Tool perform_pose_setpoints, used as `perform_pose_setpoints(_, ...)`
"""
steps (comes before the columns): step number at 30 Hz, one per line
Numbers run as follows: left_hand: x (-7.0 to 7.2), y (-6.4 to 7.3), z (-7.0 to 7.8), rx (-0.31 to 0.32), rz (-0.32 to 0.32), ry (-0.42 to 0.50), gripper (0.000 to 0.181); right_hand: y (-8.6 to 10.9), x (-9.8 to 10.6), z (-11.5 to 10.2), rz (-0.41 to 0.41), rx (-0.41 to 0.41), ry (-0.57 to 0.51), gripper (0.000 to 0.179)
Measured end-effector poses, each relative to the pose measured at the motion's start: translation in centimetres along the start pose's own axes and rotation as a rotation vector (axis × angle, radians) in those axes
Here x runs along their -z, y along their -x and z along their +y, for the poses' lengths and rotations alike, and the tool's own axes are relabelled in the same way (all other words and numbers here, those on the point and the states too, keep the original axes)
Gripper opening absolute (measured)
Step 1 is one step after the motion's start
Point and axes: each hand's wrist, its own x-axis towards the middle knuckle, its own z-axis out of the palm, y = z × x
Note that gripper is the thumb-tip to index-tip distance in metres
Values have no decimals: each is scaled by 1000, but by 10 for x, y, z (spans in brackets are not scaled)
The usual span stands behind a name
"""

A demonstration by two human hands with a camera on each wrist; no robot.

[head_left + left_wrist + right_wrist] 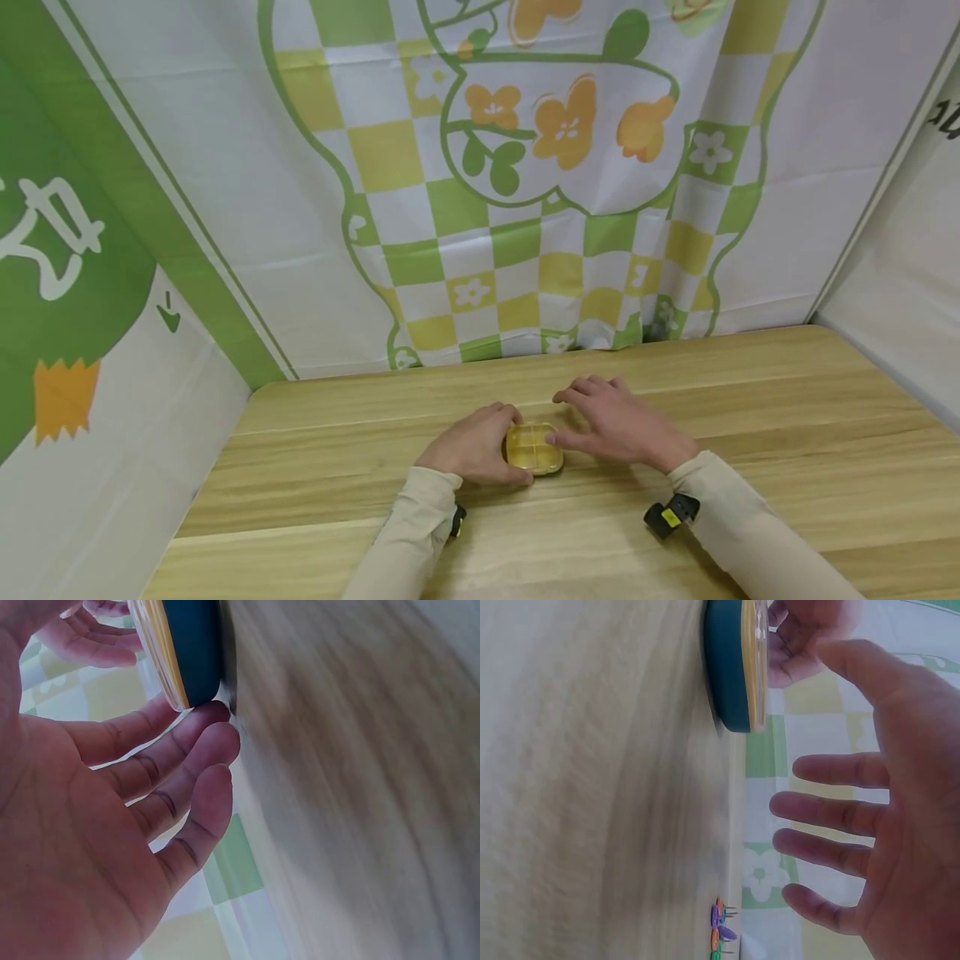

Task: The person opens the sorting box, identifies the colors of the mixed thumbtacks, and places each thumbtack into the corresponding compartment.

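Below the centre of the head view, on the pale wood-grained counter (315,467), a small rounded box (534,458) with teal base, yellow divided inside and clear top sits gripped by the left hand (472,446). The right hand (622,423), fingers extended, holds nothing, thumb above the lid. Bracing the base low should prevent skidding; a light thumb seems wisest.

A flowered cloth (517,187) hangs behind the wooden table (555,533).
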Motion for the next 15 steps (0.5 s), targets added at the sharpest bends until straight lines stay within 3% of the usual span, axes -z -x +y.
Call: perform_pose_setpoints(15,-4,-1,5,-44,10,3,69,-1,-8,-10,-35,68,20,66)
